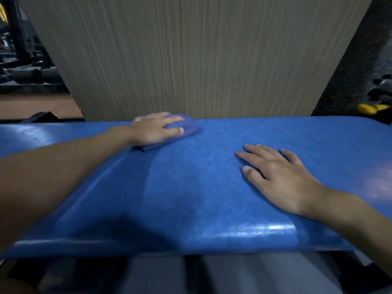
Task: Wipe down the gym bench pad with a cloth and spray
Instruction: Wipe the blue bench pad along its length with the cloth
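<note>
A blue gym bench pad (191,187) runs across the head view from left to right. At its far edge lies a folded blue cloth (186,127), and my left hand (154,130) presses flat on top of it with fingers stretched out. My right hand (277,177) rests palm down on the bare pad to the right, fingers spread and straight, holding nothing. A duller, wiped-looking streak crosses the pad between the two hands. No spray bottle is in view.
A tall beige wood-grain panel (191,56) rises just behind the bench. Dark gym equipment (23,60) stands at the back left. A yellow and black object (373,108) lies at the right behind the pad. Grey frame parts show below the pad's near edge.
</note>
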{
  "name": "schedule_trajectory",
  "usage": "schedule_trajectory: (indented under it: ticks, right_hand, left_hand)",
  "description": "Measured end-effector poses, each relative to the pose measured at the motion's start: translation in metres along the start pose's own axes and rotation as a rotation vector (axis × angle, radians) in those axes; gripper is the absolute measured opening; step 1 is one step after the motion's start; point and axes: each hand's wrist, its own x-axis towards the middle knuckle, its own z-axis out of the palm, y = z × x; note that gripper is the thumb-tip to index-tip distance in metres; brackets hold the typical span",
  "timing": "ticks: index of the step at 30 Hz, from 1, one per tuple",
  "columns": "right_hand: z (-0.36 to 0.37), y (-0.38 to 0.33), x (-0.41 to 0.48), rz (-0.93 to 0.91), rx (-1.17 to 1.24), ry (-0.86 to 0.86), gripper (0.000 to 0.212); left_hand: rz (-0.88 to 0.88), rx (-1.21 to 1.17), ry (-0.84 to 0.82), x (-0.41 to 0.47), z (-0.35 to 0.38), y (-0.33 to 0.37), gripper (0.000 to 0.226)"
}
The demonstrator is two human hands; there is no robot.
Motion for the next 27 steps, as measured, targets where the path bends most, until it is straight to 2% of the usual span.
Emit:
schedule_trajectory:
  ticks: [3, 7, 10, 15, 17, 19, 23, 27]
  right_hand:
    - [-0.001, -0.001, 0.0, 0.001, -0.012, -0.012, 0.049]
    - [0.0, -0.002, 0.001, 0.005, -0.017, -0.02, 0.049]
    - [-0.001, -0.003, 0.0, 0.011, -0.013, -0.017, 0.049]
    - [-0.002, -0.006, -0.001, 0.012, -0.013, -0.012, 0.049]
    - [-0.004, -0.006, -0.001, 0.021, -0.032, -0.001, 0.048]
    - [-0.005, -0.009, 0.002, 0.028, -0.025, 0.033, 0.047]
    - [-0.004, -0.02, 0.008, 0.01, 0.055, 0.048, 0.047]
    - [0.003, -0.022, 0.009, -0.016, 0.001, -0.027, 0.05]
  left_hand:
    - [-0.097, -0.014, 0.005, 0.011, -0.003, -0.012, 0.067]
    - [-0.072, 0.033, -0.018, -0.018, 0.005, 0.012, 0.081]
    - [0.06, 0.039, -0.051, -0.068, 0.006, 0.036, 0.083]
    - [0.411, 0.168, -0.028, -0.163, 0.015, 0.076, 0.073]
    - [0.477, 0.141, -0.047, -0.179, 0.012, 0.081, 0.065]
    - [0.469, 0.113, -0.082, -0.177, 0.008, 0.08, 0.058]
    - [0.412, 0.097, -0.063, -0.137, 0.006, 0.062, 0.068]
    - [0.202, 0.026, -0.001, -0.068, 0.007, 0.009, 0.073]
